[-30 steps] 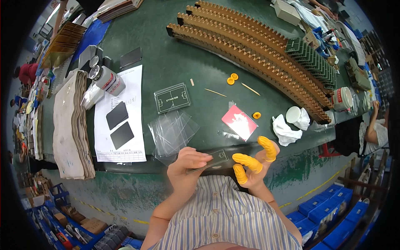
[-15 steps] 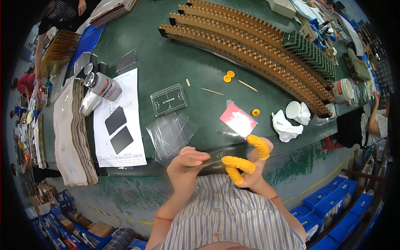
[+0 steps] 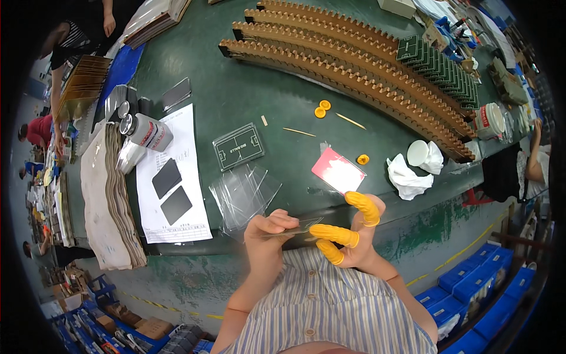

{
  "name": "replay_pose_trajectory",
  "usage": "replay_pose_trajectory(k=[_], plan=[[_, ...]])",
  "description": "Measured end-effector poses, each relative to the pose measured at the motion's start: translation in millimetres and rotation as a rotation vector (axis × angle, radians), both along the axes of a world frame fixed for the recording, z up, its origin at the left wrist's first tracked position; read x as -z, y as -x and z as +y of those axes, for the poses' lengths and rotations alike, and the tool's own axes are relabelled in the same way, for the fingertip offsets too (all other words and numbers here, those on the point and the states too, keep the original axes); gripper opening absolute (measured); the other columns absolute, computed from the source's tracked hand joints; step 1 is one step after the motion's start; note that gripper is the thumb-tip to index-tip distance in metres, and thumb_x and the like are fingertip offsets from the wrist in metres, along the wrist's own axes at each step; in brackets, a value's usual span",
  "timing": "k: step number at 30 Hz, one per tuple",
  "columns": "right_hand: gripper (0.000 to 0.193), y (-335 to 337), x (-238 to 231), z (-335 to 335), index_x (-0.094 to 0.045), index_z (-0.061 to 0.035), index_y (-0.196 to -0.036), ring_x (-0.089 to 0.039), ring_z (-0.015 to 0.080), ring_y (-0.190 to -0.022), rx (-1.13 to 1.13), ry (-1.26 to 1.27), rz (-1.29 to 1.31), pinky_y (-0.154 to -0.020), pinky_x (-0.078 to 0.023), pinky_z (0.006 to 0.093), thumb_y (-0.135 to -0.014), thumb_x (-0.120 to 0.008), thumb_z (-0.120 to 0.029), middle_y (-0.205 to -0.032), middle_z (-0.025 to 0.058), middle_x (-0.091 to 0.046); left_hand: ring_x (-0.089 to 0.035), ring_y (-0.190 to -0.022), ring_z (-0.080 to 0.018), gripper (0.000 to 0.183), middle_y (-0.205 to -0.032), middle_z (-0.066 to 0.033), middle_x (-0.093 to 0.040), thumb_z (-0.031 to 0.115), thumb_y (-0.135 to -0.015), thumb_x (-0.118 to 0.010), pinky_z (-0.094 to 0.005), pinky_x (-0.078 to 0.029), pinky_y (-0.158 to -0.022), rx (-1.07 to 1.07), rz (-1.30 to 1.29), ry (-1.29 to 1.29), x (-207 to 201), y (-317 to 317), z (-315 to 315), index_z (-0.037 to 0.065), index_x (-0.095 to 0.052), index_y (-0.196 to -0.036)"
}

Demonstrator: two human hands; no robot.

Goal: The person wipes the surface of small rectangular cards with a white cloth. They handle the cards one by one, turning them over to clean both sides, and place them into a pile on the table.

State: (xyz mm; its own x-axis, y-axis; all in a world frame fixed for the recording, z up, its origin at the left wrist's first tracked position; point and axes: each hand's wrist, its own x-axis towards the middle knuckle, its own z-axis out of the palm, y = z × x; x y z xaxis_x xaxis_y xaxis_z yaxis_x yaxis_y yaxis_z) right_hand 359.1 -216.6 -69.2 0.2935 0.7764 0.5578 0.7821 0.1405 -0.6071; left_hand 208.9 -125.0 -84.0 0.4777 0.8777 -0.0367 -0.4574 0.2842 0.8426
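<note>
My left hand (image 3: 268, 231) pinches a thin dark green plate with white lines (image 3: 305, 224) by its left end, above the table's front edge. The plate is tilted nearly edge-on. Yellow finger cots cover three fingers of my right hand (image 3: 348, 233). Its thumb and forefinger close around a small pale strip (image 3: 310, 239), right at the plate's right end; whether they touch the plate I cannot tell. Another green plate in a clear sleeve (image 3: 239, 147) lies ahead on the table, behind loose clear plastic sleeves (image 3: 244, 194). A pink-and-white card (image 3: 339, 170) rests beyond my right hand.
Long notched wooden racks (image 3: 348, 76) cross the back right, with a row of green plates (image 3: 439, 71) in them. White cloth (image 3: 407, 177), yellow finger cots (image 3: 321, 109) and wooden picks (image 3: 299, 131) lie nearer. At left are a bottle (image 3: 147, 131), printed paper (image 3: 177, 227) and dark plates (image 3: 177, 205).
The plate in my left hand has tipped flatter, so its face shows less. My right hand stays close to its right end. The whole view has shifted slightly.
</note>
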Motion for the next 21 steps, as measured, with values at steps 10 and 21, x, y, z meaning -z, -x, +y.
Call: replay_pose_trajectory(k=[10, 21], plan=[[0.027, -1.3, 1.1, 0.8, -0.073, -0.0254, -0.091, -0.033, 0.0329, -0.110, -0.001, 0.030, -0.004, -0.094, -0.030, 0.0438, -0.064, -0.073, -0.029, -0.128, 0.0152, -0.040, -0.064, -0.086, -0.0237, 0.029, -0.084, -0.0137, -0.068, -0.013, -0.069, -0.066, -0.0403, -0.034, -0.099, -0.009, 0.012, -0.007, 1.5, -1.4, 0.3, 0.010, -0.050, -0.077], [0.030, -2.1, -9.2, 1.0, -0.072, -0.0279, -0.098, -0.035, 0.0286, -0.109, 0.067, -0.026, 0.049, -0.090, -0.032, 0.0370, -0.068, -0.072, -0.029, -0.121, 0.0100, -0.047, -0.065, -0.086, -0.0225, 0.027, -0.086, -0.0127, -0.069, -0.012, -0.070, -0.067, -0.0399, -0.034, -0.098, -0.060, 0.084, -0.114, -5.2, -2.1, -1.2, 0.010, -0.054, -0.077]])
